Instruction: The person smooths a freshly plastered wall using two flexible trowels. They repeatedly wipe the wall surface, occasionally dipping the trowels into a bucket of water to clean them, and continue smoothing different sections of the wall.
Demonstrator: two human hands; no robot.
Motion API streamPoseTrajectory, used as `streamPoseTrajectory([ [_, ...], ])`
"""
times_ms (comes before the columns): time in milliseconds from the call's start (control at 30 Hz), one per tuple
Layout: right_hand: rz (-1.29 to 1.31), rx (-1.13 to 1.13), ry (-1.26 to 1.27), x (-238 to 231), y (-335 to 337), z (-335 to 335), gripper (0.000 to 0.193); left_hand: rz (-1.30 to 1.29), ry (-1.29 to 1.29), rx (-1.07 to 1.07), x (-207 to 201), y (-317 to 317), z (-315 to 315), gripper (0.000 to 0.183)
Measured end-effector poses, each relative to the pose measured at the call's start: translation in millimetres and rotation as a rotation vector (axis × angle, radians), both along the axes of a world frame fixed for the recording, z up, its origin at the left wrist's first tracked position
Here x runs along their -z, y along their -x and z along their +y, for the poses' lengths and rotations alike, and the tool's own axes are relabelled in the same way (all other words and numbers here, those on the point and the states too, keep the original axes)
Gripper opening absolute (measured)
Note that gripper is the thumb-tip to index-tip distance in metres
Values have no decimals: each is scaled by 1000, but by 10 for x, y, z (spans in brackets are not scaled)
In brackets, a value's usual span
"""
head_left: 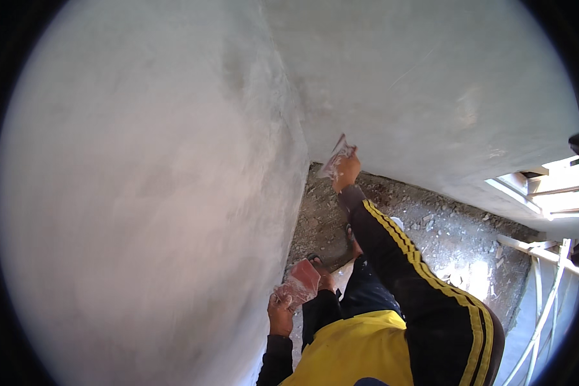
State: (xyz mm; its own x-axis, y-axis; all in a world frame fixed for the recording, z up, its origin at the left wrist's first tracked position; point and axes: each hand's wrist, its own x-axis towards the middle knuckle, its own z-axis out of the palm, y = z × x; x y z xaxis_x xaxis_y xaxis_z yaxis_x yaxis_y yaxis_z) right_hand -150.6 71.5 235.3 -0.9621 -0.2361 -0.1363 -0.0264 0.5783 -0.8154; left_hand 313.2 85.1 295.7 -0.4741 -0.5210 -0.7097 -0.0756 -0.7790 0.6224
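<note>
My left hand point(280, 316) is closed around the edge of a reddish flat plate point(300, 282), which is smeared with white putty. It is low down beside the pale left wall point(141, 193). My right arm reaches forward, and my right hand point(348, 170) grips a thin flat putty scraper point(334, 158), also streaked with white. The scraper is close to the corner and in front of the grey far wall point(418, 90). I cannot tell whether its edge touches the wall. Part of its handle side is hidden by my fingers.
Rubble and dust cover the dirt floor point(424, 222) along the wall's foot. My feet stand near the corner. At the right are a bright opening point(553, 186) with a frame and several leaning wooden poles point(547, 309).
</note>
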Motion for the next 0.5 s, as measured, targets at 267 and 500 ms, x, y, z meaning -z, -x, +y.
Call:
streamPoseTrajectory([
  [267,102,78,-132,332,-17,-670,54,61,12,-20,-91,27,-1,35],
  [500,-915,725,1815,177,290,-1036,15,42,27,27,-223,157,-76,33],
])
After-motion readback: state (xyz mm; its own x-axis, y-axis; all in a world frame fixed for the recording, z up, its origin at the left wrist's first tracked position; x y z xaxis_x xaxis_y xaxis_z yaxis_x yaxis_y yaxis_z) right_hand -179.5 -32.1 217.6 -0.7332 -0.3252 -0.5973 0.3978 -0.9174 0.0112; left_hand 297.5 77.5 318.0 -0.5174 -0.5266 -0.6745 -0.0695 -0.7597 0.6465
